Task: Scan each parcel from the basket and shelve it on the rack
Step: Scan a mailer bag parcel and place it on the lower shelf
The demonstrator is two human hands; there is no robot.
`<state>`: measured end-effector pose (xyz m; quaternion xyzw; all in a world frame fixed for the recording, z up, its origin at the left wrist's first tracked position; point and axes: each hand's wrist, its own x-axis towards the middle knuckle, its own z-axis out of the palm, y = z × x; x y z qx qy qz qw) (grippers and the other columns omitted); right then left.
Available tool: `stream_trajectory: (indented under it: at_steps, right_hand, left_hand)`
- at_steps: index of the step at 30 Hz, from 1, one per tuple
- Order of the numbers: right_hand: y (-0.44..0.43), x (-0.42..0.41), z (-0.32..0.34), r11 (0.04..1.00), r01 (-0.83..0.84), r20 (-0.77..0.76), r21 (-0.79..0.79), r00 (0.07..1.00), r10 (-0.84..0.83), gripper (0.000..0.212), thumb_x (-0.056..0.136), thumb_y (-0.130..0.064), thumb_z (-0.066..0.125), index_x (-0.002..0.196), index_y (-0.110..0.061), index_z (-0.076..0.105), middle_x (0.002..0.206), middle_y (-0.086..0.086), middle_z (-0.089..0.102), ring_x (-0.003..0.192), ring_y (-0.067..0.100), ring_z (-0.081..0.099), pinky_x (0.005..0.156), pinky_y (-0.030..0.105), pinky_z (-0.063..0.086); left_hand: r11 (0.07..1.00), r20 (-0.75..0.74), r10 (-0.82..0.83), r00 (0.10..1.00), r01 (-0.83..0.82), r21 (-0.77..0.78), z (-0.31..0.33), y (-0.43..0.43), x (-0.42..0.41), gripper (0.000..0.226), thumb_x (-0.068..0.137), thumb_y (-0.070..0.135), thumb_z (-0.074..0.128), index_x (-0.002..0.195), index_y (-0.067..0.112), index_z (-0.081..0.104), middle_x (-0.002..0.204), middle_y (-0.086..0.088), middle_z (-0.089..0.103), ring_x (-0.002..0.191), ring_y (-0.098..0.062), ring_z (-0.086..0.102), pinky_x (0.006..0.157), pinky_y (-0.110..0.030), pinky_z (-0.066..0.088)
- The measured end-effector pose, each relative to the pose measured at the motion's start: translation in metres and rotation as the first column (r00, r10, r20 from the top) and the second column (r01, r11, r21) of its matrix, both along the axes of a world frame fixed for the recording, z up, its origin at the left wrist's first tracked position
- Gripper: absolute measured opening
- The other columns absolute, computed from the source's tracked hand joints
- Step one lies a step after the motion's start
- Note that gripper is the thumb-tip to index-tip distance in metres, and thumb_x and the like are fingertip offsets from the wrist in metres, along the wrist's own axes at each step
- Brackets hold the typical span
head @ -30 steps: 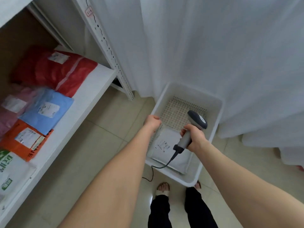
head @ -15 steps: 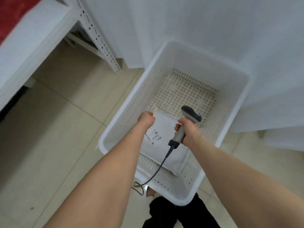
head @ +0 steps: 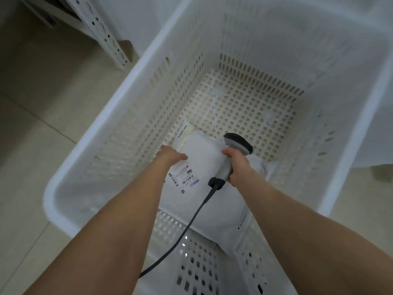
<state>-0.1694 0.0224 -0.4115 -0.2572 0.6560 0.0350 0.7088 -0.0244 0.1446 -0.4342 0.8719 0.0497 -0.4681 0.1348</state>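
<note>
A white perforated plastic basket stands on the floor below me. Inside it lies a white padded parcel with a barcode label facing up. My left hand grips the parcel's far left corner, thumb on top and fingers hidden behind the edge. My right hand holds a grey barcode scanner by its handle just above the parcel's right side, head pointing away from me. Its dark cable trails back over the basket's near rim.
Another flat white packet pokes out from under the parcel at the basket's left wall. A perforated white rack post stands at the upper left. White curtain hangs behind the basket. Beige tiled floor lies to the left.
The view has dropped closer into the basket and the rack shelves have left the frame. Both hands have sunk lower; my left hand has closed on the parcel's corner.
</note>
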Motion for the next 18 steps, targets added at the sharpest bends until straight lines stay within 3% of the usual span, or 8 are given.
stream_trajectory:
  at_steps: [5,8,11,14,18]
  right_hand:
    - [0.006,0.008,-0.025,0.999,-0.028,0.016,-0.014,0.999,0.029,0.036,0.081,-0.019,0.07,0.113,-0.012,0.054,0.112,0.01,0.064,0.106,0.029,0.062,0.098,0.046,0.05]
    - [0.005,0.009,-0.03,0.998,-0.052,0.013,-0.029,0.999,0.052,0.037,0.081,-0.019,0.07,0.114,-0.012,0.053,0.113,0.01,0.063,0.106,0.029,0.061,0.098,0.046,0.05]
    - [0.003,0.011,-0.027,0.997,-0.065,0.018,-0.047,0.998,0.066,0.034,0.083,-0.018,0.068,0.113,-0.013,0.052,0.111,0.008,0.061,0.106,0.028,0.059,0.099,0.045,0.049]
    - [0.004,0.012,-0.01,0.995,-0.074,0.026,-0.062,0.997,0.076,0.032,0.083,-0.017,0.068,0.111,-0.013,0.054,0.111,0.008,0.062,0.107,0.028,0.059,0.099,0.046,0.049]
    - [0.008,0.017,0.031,0.995,-0.07,0.066,-0.07,0.995,0.075,0.034,0.081,-0.014,0.068,0.115,-0.01,0.06,0.113,0.012,0.066,0.104,0.031,0.063,0.097,0.048,0.051]
  left_hand:
    - [0.998,-0.013,-0.055,0.998,0.055,-0.027,-0.021,0.002,0.006,0.079,0.088,0.045,0.063,0.143,-0.002,0.031,0.148,-0.016,0.037,0.132,-0.033,0.04,0.103,-0.037,0.036]
    - [0.998,-0.031,-0.034,0.999,0.033,-0.056,-0.028,0.007,0.01,0.079,0.083,0.043,0.071,0.14,0.0,0.037,0.143,-0.015,0.043,0.127,-0.032,0.045,0.102,-0.037,0.038]
    - [0.993,-0.019,0.024,1.0,-0.026,-0.117,-0.016,0.011,0.013,0.07,0.078,0.029,0.078,0.133,-0.001,0.045,0.133,-0.013,0.051,0.122,-0.031,0.049,0.089,-0.033,0.039]
    - [0.972,0.0,0.078,0.997,-0.077,-0.221,0.009,0.01,0.019,0.052,0.077,0.015,0.078,0.122,0.002,0.055,0.122,-0.008,0.059,0.104,-0.028,0.057,0.082,-0.03,0.042]
    - [0.958,0.05,-0.008,0.999,0.022,-0.286,0.057,0.002,0.026,0.041,0.076,0.015,0.079,0.108,0.01,0.055,0.102,-0.007,0.059,0.079,-0.018,0.055,0.067,-0.027,0.043]
